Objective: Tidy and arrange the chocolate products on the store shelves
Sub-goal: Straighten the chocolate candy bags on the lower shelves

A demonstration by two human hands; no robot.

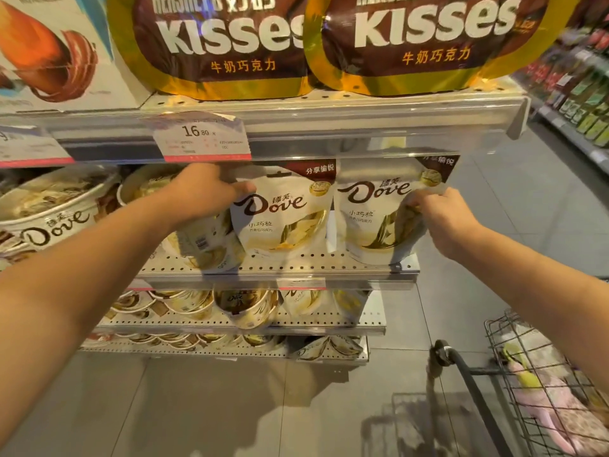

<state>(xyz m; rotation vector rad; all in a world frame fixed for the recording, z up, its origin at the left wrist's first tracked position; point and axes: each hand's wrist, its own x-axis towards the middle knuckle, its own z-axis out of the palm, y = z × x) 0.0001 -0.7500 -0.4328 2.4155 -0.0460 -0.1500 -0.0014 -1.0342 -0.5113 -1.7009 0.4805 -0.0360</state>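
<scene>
**Two Dove bags in hand at the shelf end: tip and slide risks**

You stand both white Dove bags on the middle shelf (296, 263), under the price rail (329, 127). Your left hand (204, 189) holds the left bag (280, 212) at its upper left edge, thumb on the front; the fingers go behind, so how tight the hold is I cannot tell for sure, but it reads as a grip. Your right hand (441, 216) pinches the right bag (372, 219) at its right edge, fingers curled on the foil.

Risks from here:

- The right bag sits at the very end of the shelf, its base near the front corner. Let go while it leans outward and it likely drops toward the floor or the cart (527, 374) below.
- Both bags are soft stand-up pouches. Release before the base is flat and they likely slump forward off the lip.
- The left bag touches a tilted tub (201, 242) lying on its side just beside it. Push the bag further left and you may roll that tub off the front edge.
- The bag tops sit close under the rail. Lift either one and you may catch the price tag (201, 136) and knock it loose.
- The two bags stand just beside each other; squeeze them together and the fronts likely crumple, so the faces no longer line up.
- The tub on the next shelf down (247, 308) also leans forward; a falling bag could take it along.

Seat the right one further in before you release.
</scene>
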